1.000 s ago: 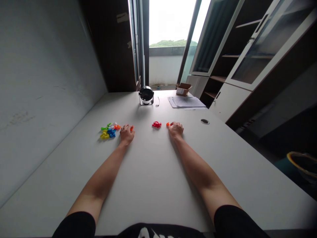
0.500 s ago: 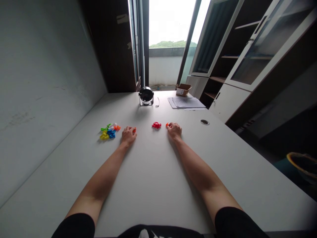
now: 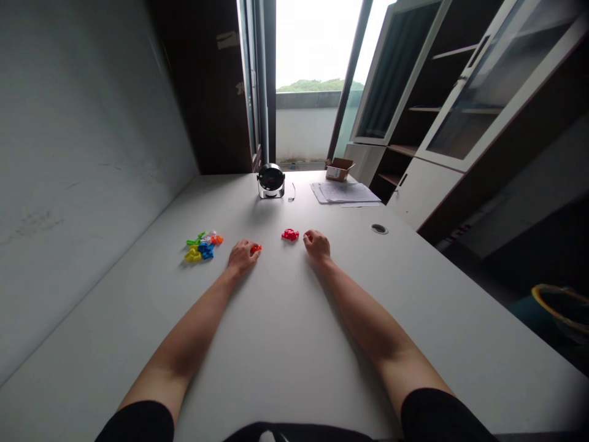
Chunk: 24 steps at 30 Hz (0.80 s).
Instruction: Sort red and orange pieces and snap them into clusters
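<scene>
Small bright plastic pieces lie on a white table; their exact kind is too small to tell. My left hand [image 3: 243, 255] is closed, with thumb and fingers pinching a small orange plastic piece [image 3: 256, 248] close to the tabletop. Between my hands is a small cluster of red pieces [image 3: 289, 234]. Just right of that cluster, my right hand [image 3: 317, 245] is closed, its fingers curled round a small orange-red piece that is mostly hidden. Left of my left hand lies a mixed pile with blue [image 3: 207, 250], yellow [image 3: 193, 253], green, white and orange pieces.
A round black device on a stand [image 3: 271, 180] is at the back, beside a thin looped cord [image 3: 291, 193]. Papers [image 3: 347, 192] and an open cardboard box [image 3: 339, 169] lie at the back right. A cable hole [image 3: 379, 229] is in the tabletop. A wall borders the left.
My left hand has moved a little to the right and nearer me with its orange piece. My right hand has shifted slightly left towards the red cluster, its fingers more curled.
</scene>
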Motion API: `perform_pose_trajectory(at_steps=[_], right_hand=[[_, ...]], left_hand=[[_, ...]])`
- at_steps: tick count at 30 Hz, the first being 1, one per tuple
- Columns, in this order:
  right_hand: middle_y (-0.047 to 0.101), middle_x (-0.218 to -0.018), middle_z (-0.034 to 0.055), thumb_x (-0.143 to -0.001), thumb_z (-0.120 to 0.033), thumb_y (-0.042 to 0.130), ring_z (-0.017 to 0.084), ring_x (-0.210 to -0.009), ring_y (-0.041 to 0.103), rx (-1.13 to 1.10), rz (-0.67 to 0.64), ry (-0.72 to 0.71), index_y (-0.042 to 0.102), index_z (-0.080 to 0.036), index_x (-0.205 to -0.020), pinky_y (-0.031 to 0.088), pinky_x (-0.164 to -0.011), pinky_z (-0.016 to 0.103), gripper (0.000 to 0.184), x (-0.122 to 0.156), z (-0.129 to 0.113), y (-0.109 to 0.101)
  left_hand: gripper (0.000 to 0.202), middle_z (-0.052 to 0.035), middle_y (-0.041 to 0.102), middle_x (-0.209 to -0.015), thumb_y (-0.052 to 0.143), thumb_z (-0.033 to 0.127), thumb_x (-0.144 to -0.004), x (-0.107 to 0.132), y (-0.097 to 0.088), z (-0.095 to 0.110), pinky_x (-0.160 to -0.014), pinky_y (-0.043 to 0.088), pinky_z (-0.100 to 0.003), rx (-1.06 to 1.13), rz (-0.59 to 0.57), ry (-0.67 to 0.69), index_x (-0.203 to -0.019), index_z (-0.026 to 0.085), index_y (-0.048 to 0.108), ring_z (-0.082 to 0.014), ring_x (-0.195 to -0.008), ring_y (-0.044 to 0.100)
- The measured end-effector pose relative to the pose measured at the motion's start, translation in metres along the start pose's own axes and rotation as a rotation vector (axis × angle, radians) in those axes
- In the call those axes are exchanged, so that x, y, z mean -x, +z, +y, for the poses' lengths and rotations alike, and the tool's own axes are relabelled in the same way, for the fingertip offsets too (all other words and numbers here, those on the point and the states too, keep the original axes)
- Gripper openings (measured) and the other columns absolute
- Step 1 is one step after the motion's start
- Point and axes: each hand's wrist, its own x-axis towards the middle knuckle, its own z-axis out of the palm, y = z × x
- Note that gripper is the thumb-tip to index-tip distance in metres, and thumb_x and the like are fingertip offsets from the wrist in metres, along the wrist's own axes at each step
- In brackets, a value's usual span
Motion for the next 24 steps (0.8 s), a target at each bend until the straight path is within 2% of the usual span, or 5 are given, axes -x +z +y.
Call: perform_pose_trajectory(at_steps=[6, 9, 13, 18, 24], right_hand=[[0.066, -0.082, 0.0027, -0.094, -0.026, 0.049, 0.015, -0.072, 0.054, -0.096, -0.175, -0.292, 0.067, -0.019, -0.089, 0.037, -0.071, 0.025, 0.020, 0.017, -0.033, 0.008], [0.067, -0.082, 0.0023, -0.092, -0.025, 0.055, 0.014, -0.070, 0.054, -0.114, -0.291, -0.375, 0.069, -0.020, -0.085, 0.037, -0.069, 0.024, 0.017, 0.024, -0.042, 0.014], [0.069, -0.088, 0.0030, -0.090, -0.024, 0.058, 0.013, -0.072, 0.056, -0.123, -0.365, -0.386, 0.071, -0.021, -0.087, 0.039, -0.070, 0.024, 0.014, 0.025, -0.044, 0.016], [0.068, -0.088, 0.0029, -0.090, -0.023, 0.059, 0.013, -0.073, 0.056, -0.112, -0.384, -0.371, 0.072, -0.021, -0.090, 0.039, -0.070, 0.023, 0.013, 0.025, -0.047, 0.010], [0.065, -0.088, 0.0011, -0.088, -0.025, 0.063, 0.012, -0.071, 0.054, -0.045, -0.435, -0.341, 0.072, -0.024, -0.096, 0.034, -0.063, 0.022, 0.012, 0.035, -0.066, 0.003]], left_hand=[[0.025, -0.0085, 0.063, -0.108, 0.058, 0.034, -0.089, 0.004, -0.001, 0.018, -0.095, 0.043, -0.037, -0.015, -0.052, 0.059, -0.108, 0.025, 0.072, -0.0245, -0.103, 0.056], [0.024, -0.0078, 0.063, -0.118, 0.059, 0.029, -0.088, 0.005, -0.001, 0.026, -0.099, 0.042, -0.038, -0.015, -0.071, 0.107, -0.108, 0.025, 0.071, -0.0251, -0.110, 0.054], [0.022, -0.0069, 0.061, -0.125, 0.058, 0.028, -0.088, 0.005, -0.002, 0.028, -0.100, 0.041, -0.039, 0.008, -0.076, 0.128, -0.106, 0.025, 0.071, -0.0255, -0.115, 0.052], [0.025, -0.0068, 0.064, -0.111, 0.058, 0.031, -0.088, 0.007, -0.004, 0.029, -0.095, 0.044, -0.037, 0.039, -0.106, 0.184, -0.109, 0.026, 0.071, -0.0238, -0.104, 0.057], [0.031, -0.0068, 0.063, -0.104, 0.062, 0.033, -0.085, 0.008, -0.007, 0.035, -0.090, 0.047, -0.033, 0.044, -0.118, 0.223, -0.115, 0.025, 0.069, -0.0215, -0.095, 0.059]])
